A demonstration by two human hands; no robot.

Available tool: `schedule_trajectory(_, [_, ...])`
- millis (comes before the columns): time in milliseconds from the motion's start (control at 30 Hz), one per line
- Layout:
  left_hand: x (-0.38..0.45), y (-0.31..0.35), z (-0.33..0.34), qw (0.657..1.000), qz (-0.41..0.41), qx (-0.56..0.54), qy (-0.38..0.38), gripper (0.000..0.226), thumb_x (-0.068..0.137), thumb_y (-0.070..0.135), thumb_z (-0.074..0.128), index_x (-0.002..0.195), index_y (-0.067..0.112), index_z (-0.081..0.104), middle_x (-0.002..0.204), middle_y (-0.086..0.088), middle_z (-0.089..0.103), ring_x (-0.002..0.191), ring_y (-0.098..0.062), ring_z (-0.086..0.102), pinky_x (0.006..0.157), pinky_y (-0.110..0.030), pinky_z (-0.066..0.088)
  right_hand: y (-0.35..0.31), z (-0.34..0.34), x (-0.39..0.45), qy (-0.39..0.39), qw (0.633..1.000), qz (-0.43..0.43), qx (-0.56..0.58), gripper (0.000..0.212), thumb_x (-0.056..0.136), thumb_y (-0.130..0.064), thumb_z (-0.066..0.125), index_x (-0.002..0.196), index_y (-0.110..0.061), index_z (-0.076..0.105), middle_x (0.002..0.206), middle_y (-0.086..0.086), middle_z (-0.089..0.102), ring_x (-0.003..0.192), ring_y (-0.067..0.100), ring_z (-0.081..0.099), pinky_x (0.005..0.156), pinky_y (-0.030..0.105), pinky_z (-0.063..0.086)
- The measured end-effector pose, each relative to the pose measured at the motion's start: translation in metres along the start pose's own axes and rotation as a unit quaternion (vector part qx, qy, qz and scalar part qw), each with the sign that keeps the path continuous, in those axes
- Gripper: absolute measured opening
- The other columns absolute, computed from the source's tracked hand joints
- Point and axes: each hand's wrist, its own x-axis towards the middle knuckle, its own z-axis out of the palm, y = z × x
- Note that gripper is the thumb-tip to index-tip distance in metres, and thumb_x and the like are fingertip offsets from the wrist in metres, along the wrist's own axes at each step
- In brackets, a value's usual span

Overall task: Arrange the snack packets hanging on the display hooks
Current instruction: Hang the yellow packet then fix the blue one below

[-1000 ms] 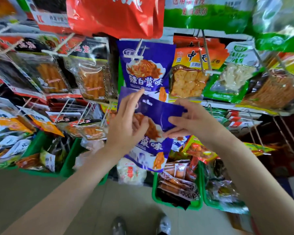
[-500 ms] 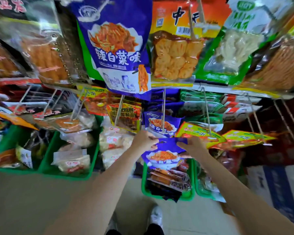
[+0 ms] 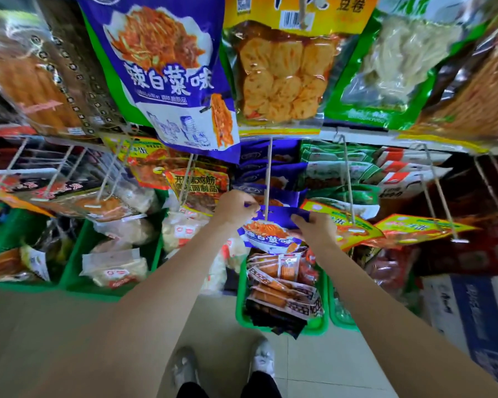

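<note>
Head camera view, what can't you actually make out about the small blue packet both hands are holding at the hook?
- Head view: whether the small blue snack packet is threaded on the thin metal hook; its hole is too small to see.
- Packet's top corners: covered by the left hand and right hand.
- Blue packets behind it: mostly hidden by the large blue hanging bag.

Shop: hooks (image 3: 268, 179) hung with snack packets (image 3: 167, 73)
</note>
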Motion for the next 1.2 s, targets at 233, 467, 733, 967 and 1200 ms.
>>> schedule_trajectory(233, [-0.012, 0.027, 0.003, 1.0, 0.028, 0.009, -0.008, 0.055, 0.09, -0.004, 0.047, 0.139, 0.016, 0.033, 0.155, -0.007, 0.012, 0.141, -0.022, 0.02, 0.088, -0.018, 0.036, -0.03, -0.015, -0.03, -0.09, 0.991, -0.005, 0.103, 0.06, 0.091, 0.0, 0.046, 0.142, -0.026, 0.029, 0.137, 0.006, 0.046, 0.118, 0.025, 0.052, 0.085, 0.041, 0.045])
schedule_trajectory(467, [-0.072, 0.035, -0.055, 0.961, 0.167, 0.014, 0.219, 0.041, 0.083, -0.011, 0.042, 0.118, 0.007, 0.052, 0.125, -0.008, 0.044, 0.098, -0.008, 0.053, 0.075, -0.015, 0.04, -0.13, -0.042, -0.098, -0.068, 0.966, -0.249, 0.015, 0.028, 0.089, -0.002, 0.05, 0.11, -0.018, 0.061, 0.089, 0.009, 0.067, 0.075, 0.023, 0.061, 0.068, 0.028, 0.044])
schedule_trajectory(733, [-0.106, 0.045, -0.157, 0.916, 0.205, 0.033, 0.342, 0.036, 0.079, -0.008, 0.044, 0.112, 0.004, 0.052, 0.122, -0.014, 0.042, 0.091, -0.025, 0.058, 0.073, -0.036, 0.05, -0.249, -0.002, -0.137, 0.07, 0.876, -0.474, -0.047, 0.066, 0.085, -0.004, 0.058, 0.143, -0.005, 0.025, 0.147, 0.012, 0.031, 0.073, 0.018, 0.061, 0.08, 0.026, 0.045])
schedule_trajectory(967, [-0.119, 0.044, -0.199, 0.902, 0.24, 0.026, 0.358, 0.045, 0.079, -0.017, 0.037, 0.114, 0.008, 0.052, 0.124, -0.013, 0.04, 0.095, -0.02, 0.06, 0.082, -0.022, 0.047, -0.282, 0.009, -0.112, 0.14, 0.911, -0.389, 0.011, 0.021, 0.082, -0.015, 0.065, 0.099, -0.007, 0.056, 0.1, 0.018, 0.065, 0.088, 0.036, 0.065, 0.08, 0.043, 0.051])
schedule_trajectory(1200, [-0.138, 0.053, -0.21, 0.885, 0.284, 0.024, 0.367, 0.043, 0.082, -0.012, 0.04, 0.121, 0.005, 0.049, 0.128, -0.013, 0.041, 0.079, -0.014, 0.064, 0.066, -0.014, 0.046, -0.256, 0.01, -0.177, 0.099, 0.877, -0.467, -0.053, 0.012, 0.093, -0.013, 0.051, 0.082, -0.01, 0.046, 0.07, 0.01, 0.064, 0.055, 0.024, 0.068, 0.047, 0.041, 0.052])
